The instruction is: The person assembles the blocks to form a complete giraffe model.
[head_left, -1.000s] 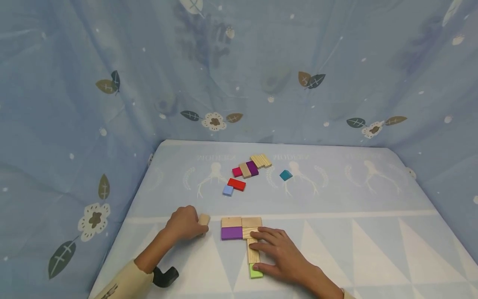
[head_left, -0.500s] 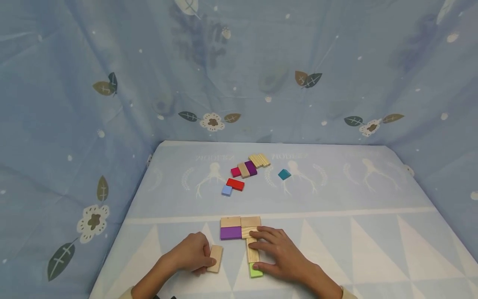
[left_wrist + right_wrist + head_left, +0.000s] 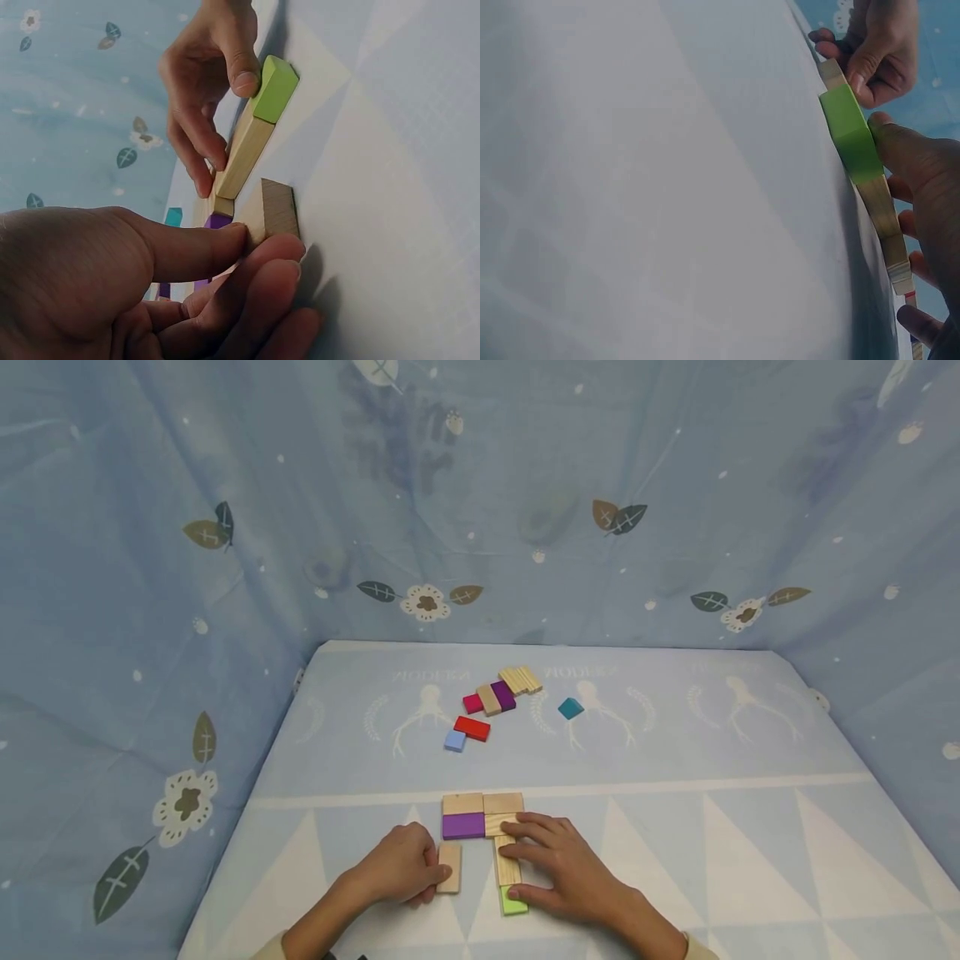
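Observation:
My left hand [image 3: 402,866] pinches a plain wooden block [image 3: 450,868] between thumb and fingers, low over the table and just below a purple block [image 3: 462,826]. In the left wrist view its thumb presses one face of that wooden block [image 3: 274,210]. My right hand [image 3: 570,874] rests with spread fingertips on the right side of a flat arrangement. There a plain upright block [image 3: 507,870] runs down to a light green block [image 3: 513,906], under the thumb. Two plain blocks [image 3: 462,803] form the top row, with the purple one and another plain block below.
Farther back lie a red block [image 3: 472,728], a light blue block [image 3: 454,741] and a teal block [image 3: 571,708]. A cluster with pink, plain and dark purple blocks [image 3: 503,695] adjoins several thin wooden pieces [image 3: 521,680]. Patterned cloth [image 3: 480,527] hangs behind the table.
My left hand has brought the plain block right and toward me, from left of the arrangement to below the purple block, turning it upright. The right hand has stayed in place.

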Action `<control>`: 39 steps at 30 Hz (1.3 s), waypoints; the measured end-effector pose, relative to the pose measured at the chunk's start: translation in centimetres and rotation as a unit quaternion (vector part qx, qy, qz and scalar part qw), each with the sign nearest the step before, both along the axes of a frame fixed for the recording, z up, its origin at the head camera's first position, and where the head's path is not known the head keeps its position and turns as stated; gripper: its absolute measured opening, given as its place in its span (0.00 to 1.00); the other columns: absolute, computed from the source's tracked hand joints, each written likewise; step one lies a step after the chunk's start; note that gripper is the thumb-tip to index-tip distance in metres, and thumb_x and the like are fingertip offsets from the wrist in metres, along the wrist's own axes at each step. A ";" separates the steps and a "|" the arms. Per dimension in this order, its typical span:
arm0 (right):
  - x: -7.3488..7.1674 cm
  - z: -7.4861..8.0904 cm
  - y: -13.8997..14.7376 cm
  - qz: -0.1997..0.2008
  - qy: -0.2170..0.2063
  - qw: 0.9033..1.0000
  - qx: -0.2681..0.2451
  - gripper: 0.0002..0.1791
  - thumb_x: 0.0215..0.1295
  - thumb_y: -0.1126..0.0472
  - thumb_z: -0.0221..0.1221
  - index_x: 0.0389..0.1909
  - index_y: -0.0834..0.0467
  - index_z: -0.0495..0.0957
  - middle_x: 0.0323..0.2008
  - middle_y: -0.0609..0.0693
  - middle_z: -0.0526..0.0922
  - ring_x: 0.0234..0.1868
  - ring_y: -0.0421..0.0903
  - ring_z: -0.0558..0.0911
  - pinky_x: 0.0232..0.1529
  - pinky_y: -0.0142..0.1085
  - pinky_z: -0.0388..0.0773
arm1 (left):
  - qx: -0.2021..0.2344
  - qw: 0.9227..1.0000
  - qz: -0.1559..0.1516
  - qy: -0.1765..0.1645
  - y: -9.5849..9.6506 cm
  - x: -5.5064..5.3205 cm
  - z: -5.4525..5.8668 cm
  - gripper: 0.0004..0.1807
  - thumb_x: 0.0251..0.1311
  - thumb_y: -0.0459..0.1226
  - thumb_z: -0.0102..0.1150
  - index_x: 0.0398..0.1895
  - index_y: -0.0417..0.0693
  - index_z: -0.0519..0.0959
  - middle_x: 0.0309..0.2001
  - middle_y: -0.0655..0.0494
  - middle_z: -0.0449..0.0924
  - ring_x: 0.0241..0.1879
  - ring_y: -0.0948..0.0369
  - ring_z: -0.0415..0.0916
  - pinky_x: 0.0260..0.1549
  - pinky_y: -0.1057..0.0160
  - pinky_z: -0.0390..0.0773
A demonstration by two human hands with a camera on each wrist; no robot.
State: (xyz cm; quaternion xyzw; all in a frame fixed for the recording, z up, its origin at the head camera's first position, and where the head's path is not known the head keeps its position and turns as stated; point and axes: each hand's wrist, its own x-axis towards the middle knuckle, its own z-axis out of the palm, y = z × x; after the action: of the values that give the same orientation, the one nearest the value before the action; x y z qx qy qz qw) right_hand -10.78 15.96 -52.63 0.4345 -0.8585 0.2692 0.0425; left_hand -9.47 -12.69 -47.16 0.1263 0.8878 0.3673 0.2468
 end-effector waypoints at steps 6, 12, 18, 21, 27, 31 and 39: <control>0.0 0.1 0.0 -0.001 0.001 1.000 0.003 0.24 0.63 0.38 0.61 0.57 0.42 0.79 0.65 0.41 0.71 0.69 0.48 0.65 0.58 0.50 0.67 | -0.003 1.000 0.003 0.001 0.2 -0.2 -0.1 0.19 0.60 0.38 0.65 0.12 0.49 0.75 0.09 0.62 0.74 0.09 0.67 0.68 0.12 0.68 0.61; 0.0 0.2 0.0 -0.007 -0.010 1.000 0.002 0.24 0.63 0.38 0.61 0.57 0.42 0.79 0.65 0.40 0.71 0.70 0.46 0.64 0.59 0.49 0.66 | -0.003 1.000 0.009 -0.001 0.5 -0.3 -0.2 0.18 0.60 0.38 0.66 0.12 0.50 0.75 0.09 0.63 0.74 0.09 0.67 0.68 0.11 0.67 0.60; 0.0 0.2 0.0 -0.008 -0.013 1.000 0.003 0.24 0.63 0.38 0.62 0.57 0.41 0.79 0.65 0.39 0.71 0.69 0.46 0.64 0.59 0.48 0.67 | -0.002 1.000 0.014 0.005 0.7 -0.4 -0.4 0.18 0.60 0.38 0.66 0.12 0.51 0.75 0.09 0.64 0.74 0.10 0.67 0.68 0.11 0.67 0.60; 0.0 0.1 0.0 -0.008 -0.007 1.000 0.002 0.24 0.63 0.38 0.62 0.57 0.41 0.79 0.65 0.40 0.71 0.69 0.47 0.64 0.58 0.49 0.67 | -0.002 1.000 0.014 0.013 0.8 -0.4 -0.5 0.18 0.59 0.38 0.66 0.12 0.51 0.76 0.09 0.64 0.74 0.10 0.67 0.68 0.11 0.67 0.60; 0.0 0.0 0.0 -0.004 0.000 1.000 0.001 0.24 0.63 0.38 0.62 0.57 0.41 0.79 0.65 0.41 0.72 0.69 0.47 0.65 0.57 0.51 0.68 | -0.047 0.997 0.030 0.048 0.6 -1.0 1.1 0.18 0.60 0.42 0.67 0.13 0.51 0.77 0.10 0.64 0.71 0.13 0.66 0.67 0.13 0.67 0.63; -0.1 0.1 0.1 -0.003 0.006 1.000 0.001 0.24 0.62 0.38 0.62 0.57 0.42 0.79 0.65 0.41 0.71 0.69 0.47 0.65 0.57 0.50 0.68 | -0.110 0.981 0.089 0.130 0.9 -4.1 3.0 0.12 0.58 0.43 0.69 0.22 0.48 0.80 0.16 0.60 0.72 0.17 0.63 0.68 0.15 0.65 0.68; 0.0 0.1 -0.1 0.000 0.004 1.000 0.001 0.24 0.63 0.38 0.62 0.57 0.42 0.79 0.64 0.41 0.72 0.68 0.48 0.66 0.57 0.49 0.67 | -0.174 0.950 0.167 0.200 2.1 -12.7 0.7 0.21 0.56 0.49 0.70 0.44 0.42 0.82 0.28 0.55 0.78 0.27 0.58 0.74 0.26 0.59 0.76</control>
State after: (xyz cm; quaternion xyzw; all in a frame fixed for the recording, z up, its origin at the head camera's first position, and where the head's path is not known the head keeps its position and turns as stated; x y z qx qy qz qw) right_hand -10.75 15.90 -52.51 0.4359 -0.8585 0.2663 0.0458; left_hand -22.15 -10.57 -46.47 0.0026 0.9774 0.2104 0.0175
